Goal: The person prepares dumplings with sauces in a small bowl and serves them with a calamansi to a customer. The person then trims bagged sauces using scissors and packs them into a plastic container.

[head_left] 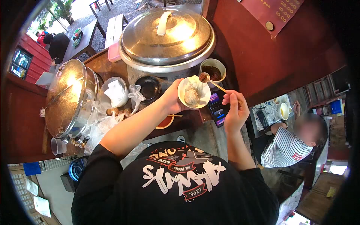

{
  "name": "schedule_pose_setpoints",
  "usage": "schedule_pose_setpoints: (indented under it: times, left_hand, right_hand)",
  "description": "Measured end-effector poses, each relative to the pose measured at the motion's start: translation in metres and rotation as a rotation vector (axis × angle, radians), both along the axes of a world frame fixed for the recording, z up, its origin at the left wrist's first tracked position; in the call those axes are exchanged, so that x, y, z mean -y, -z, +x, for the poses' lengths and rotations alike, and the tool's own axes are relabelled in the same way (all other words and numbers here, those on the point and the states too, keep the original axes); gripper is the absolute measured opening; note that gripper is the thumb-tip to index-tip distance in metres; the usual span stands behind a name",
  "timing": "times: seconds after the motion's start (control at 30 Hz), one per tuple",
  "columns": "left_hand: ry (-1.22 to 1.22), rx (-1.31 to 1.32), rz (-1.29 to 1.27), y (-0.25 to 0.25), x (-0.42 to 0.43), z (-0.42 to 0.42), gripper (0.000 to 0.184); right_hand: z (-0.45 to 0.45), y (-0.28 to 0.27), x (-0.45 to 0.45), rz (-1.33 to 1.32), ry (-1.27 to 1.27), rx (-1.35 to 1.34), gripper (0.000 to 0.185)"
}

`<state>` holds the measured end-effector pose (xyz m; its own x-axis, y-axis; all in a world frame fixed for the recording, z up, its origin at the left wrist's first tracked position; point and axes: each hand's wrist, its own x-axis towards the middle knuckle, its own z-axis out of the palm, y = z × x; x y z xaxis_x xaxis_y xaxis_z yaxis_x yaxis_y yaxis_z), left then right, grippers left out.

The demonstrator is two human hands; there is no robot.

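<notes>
My left hand (173, 96) is closed around a small pale bowl (206, 100), its fingers partly hidden by the bowl. Inside lie a greyish-brown ball (191, 97) and some whitish food. My right hand (236, 108) pinches the handle of a spoon (216, 86). Dark reddish-brown paste (203, 77) fills the spoon's head, which hovers at the bowl's upper right edge. Just beyond it stands a white tub (222, 67) with more dark paste inside. A phone (216, 109) with a lit screen lies beneath and between my hands.
A large lidded pot (168, 39) stands ahead, and another metal pot (65, 99) is at left. Nearby are black bowls (148, 89), a clear tub of white tissue (115, 93), plastic bags (98, 127) and a sauce bowl (165, 123). A person in stripes (287, 146) is at right.
</notes>
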<state>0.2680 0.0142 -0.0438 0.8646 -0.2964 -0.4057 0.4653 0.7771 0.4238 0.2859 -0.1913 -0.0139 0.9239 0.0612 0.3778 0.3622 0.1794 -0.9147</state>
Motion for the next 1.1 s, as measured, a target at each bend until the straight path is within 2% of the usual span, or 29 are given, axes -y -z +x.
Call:
schedule_pose_setpoints:
  times: [0.1, 0.4, 0.6, 0.83, 1.1]
  left_hand:
    - [-0.009, 0.005, 0.037, -0.001, 0.000, 0.000, 0.047]
    - [0.004, -0.001, 0.062, -0.004, -0.001, -0.002, 0.049]
    - [0.003, -0.016, 0.085, -0.004, -0.001, -0.002, 0.049]
    - [0.007, -0.005, 0.050, -0.004, -0.001, -0.002, 0.049]
    - [-0.010, -0.036, 0.068, -0.004, 0.001, 0.000, 0.049]
  right_hand:
    - [-0.006, 0.000, -0.004, -0.140, -0.011, 0.109, 0.015]
    - [-0.015, -0.003, -0.006, -0.193, -0.018, 0.144, 0.015]
    - [-0.018, -0.002, -0.007, -0.203, 0.017, 0.181, 0.015]
    - [-0.019, 0.000, 0.002, -0.094, 0.009, 0.065, 0.017]
    - [-0.034, -0.005, 0.008, -0.161, -0.062, 0.119, 0.016]
